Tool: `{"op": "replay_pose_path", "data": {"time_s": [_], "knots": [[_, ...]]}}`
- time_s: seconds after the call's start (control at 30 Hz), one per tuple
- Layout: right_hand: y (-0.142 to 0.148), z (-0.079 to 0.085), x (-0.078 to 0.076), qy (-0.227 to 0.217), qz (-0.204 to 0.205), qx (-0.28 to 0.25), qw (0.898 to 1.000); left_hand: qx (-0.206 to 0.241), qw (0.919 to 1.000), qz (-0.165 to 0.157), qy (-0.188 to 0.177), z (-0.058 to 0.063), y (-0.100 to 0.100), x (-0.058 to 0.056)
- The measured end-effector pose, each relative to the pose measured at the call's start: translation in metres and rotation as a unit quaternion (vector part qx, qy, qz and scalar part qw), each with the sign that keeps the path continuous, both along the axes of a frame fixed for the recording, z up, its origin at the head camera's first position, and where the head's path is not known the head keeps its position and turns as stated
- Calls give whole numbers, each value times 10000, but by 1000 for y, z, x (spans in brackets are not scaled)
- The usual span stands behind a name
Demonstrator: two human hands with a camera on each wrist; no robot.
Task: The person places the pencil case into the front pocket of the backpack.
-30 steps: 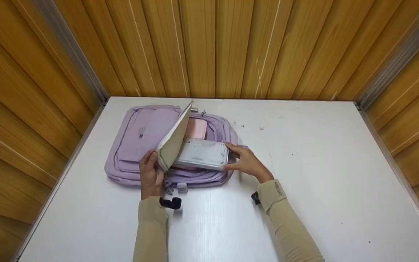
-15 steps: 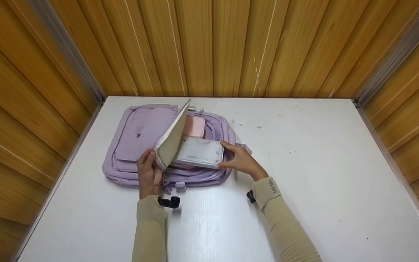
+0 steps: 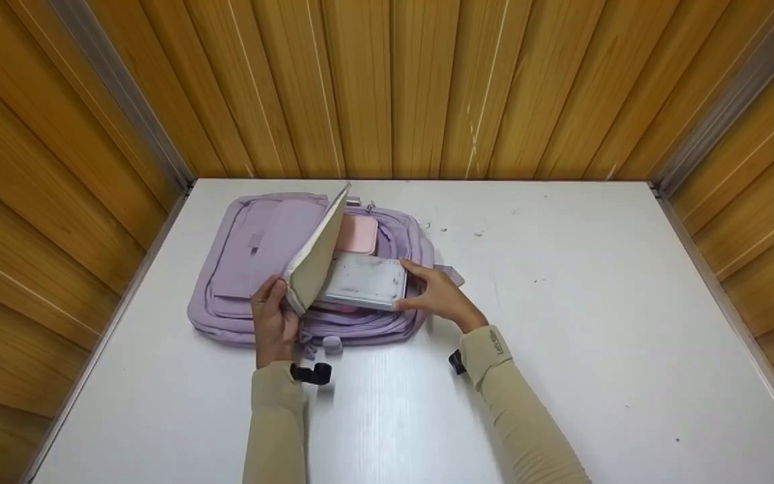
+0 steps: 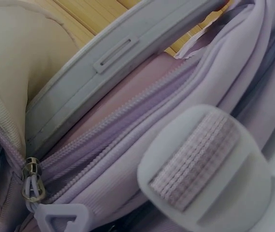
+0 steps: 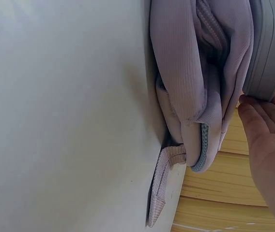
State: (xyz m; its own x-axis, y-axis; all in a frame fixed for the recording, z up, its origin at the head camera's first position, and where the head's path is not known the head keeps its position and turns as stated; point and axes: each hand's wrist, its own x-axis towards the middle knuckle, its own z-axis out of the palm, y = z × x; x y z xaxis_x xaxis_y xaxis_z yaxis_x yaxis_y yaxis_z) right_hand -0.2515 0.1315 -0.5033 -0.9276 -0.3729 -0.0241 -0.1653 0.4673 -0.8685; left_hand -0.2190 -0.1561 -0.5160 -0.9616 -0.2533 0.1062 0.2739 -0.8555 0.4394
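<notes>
A lilac backpack (image 3: 232,269) lies on the white table with its front flap (image 3: 316,269) lifted, showing a cream lining. My left hand (image 3: 275,323) grips the flap's near edge between thumb and fingers. A flat, scuffed whitish-grey case (image 3: 365,281) lies partly inside the opening, its left end hidden behind the flap. My right hand (image 3: 441,296) holds that case by its right end, thumb on the near corner and fingers at the far one. Beyond it, a pink rounded case (image 3: 358,234) sits in the bag. The left wrist view shows the grey case's side (image 4: 113,55) above the zipper (image 4: 128,111).
A metal zipper pull (image 4: 32,169) and a pale strap buckle (image 4: 205,169) hang at the bag's near side. A strap end (image 3: 451,274) sticks out at the right. Wood-patterned walls (image 3: 420,87) enclose the white table (image 3: 595,323) at the back and both sides.
My right hand has pushed the grey case leftward, farther behind the lifted flap. The left hand keeps its hold on the flap. The head view has shifted slightly.
</notes>
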Motion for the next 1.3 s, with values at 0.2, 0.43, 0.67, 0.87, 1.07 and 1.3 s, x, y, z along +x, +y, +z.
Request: {"op": "replay_pose_path", "data": {"time_s": [0.2,0.43,0.67,0.87,1.07,1.3], "knots": [[-5,2,0,92,-31,121,9999,-32,10000,31,-5,0,0,1],[-13,1,0,73,-80,3,9999,-118,9997,56,197,3,2,-2],[-19,0,2,135,-153,-39,9998,-172,9997,93,168,2,2,-3],[-22,1,1,270,-90,-67,9996,-319,9993,4,196,3,2,-1],[-24,3,1,301,-57,-17,9995,-395,9989,-52,227,4,1,-1],[-23,1,1,308,51,-8,9995,-413,9983,-8,404,2,2,-2]]}}
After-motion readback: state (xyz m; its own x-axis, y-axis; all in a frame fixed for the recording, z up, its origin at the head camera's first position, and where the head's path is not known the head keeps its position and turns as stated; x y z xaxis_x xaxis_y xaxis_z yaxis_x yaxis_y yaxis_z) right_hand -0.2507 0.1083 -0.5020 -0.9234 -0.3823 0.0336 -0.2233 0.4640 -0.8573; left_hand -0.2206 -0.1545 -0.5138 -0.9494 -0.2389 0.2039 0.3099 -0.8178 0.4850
